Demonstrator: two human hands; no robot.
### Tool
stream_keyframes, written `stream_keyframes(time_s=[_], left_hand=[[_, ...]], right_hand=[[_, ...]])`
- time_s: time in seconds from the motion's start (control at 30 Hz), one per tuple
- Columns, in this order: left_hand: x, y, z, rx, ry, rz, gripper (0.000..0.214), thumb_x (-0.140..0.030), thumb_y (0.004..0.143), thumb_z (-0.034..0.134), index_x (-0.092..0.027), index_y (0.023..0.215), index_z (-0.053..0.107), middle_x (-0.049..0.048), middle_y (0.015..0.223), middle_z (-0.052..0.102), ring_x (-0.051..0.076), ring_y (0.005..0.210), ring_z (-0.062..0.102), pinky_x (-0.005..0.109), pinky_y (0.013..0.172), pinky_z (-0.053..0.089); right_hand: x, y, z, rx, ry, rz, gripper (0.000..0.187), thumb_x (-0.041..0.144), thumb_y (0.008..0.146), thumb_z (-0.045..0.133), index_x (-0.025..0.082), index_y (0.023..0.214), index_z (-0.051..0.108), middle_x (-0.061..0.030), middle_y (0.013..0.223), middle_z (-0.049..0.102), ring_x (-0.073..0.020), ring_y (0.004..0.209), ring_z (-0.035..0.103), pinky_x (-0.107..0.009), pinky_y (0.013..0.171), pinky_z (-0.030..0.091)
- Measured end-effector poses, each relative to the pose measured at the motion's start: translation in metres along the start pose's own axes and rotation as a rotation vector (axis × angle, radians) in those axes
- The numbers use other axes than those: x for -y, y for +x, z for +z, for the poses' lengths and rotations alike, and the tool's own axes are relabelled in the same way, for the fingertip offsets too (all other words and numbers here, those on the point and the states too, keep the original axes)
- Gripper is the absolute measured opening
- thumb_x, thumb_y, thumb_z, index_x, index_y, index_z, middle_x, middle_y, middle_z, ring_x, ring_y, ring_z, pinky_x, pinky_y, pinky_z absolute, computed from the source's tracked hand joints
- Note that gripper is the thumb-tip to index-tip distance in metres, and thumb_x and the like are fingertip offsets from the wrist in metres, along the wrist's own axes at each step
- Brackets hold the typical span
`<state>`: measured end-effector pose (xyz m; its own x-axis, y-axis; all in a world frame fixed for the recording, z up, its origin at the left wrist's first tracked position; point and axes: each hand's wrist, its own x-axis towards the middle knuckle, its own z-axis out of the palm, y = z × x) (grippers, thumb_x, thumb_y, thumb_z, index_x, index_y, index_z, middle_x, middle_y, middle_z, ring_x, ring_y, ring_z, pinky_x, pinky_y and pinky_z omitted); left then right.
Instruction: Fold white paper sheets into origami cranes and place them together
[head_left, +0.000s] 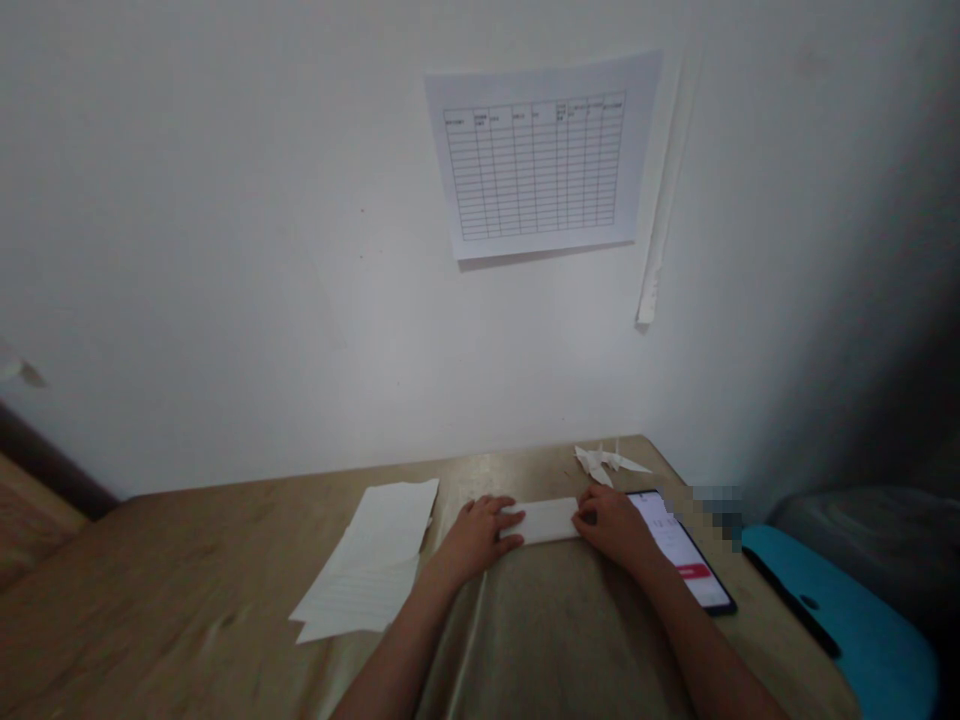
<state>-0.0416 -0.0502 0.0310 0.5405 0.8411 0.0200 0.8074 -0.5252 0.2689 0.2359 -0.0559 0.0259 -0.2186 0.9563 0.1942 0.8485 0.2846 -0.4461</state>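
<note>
A folded strip of white paper (544, 520) lies flat on the tabletop between my two hands. My left hand (476, 537) rests on the strip's left end, its fingers spread over the paper. My right hand (611, 525) grips the right end, fingers curled over it. Just left of my left hand lies a loose stack of white paper sheets (367, 560). A smartphone (679, 550) with a lit screen lies under and beyond my right hand, partly hidden by it.
Folded white paper shapes (604, 462) sit against the wall behind the strip. The tan table (225, 590) meets a white wall bearing a printed grid chart (536, 155) and a hanging white strip (664, 200). A blue padded object (840, 620) sits beyond the table's right edge.
</note>
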Motion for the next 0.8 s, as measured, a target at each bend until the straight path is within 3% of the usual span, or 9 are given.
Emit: stream_keyframes(time_s=[0.23,0.53,0.8], left_hand=[[-0.009,0.000,-0.004,-0.029,0.032,-0.031,0.039,-0.049,0.096,0.056,-0.033,0.130,0.068,0.0033,0.144,0.060,0.027,0.132,0.053,0.046,0.112,0.041],[-0.027,0.004,-0.003,-0.096,0.030,-0.120,0.033,-0.046,0.093,0.060,-0.029,0.119,0.073,0.0036,0.133,0.066,0.027,0.123,0.056,0.043,0.104,0.046],[-0.035,0.008,0.004,-0.160,0.026,-0.172,0.029,-0.044,0.090,0.065,-0.026,0.111,0.074,0.0035,0.123,0.068,0.027,0.119,0.057,0.041,0.102,0.046]], right_hand=[[-0.003,0.001,0.007,-0.001,0.006,-0.010,0.018,0.026,0.084,0.060,0.020,0.088,0.075,-0.0078,0.101,0.069,-0.0223,0.099,0.064,-0.032,0.091,0.046],[0.008,-0.001,0.023,0.046,0.071,-0.156,0.033,0.012,0.078,0.056,0.022,0.105,0.073,-0.0085,0.122,0.065,-0.0231,0.121,0.055,-0.038,0.109,0.039],[0.021,-0.003,0.027,0.069,0.089,-0.110,0.031,0.027,0.084,0.063,0.022,0.113,0.070,-0.0101,0.127,0.062,-0.0251,0.122,0.054,-0.041,0.109,0.038]])
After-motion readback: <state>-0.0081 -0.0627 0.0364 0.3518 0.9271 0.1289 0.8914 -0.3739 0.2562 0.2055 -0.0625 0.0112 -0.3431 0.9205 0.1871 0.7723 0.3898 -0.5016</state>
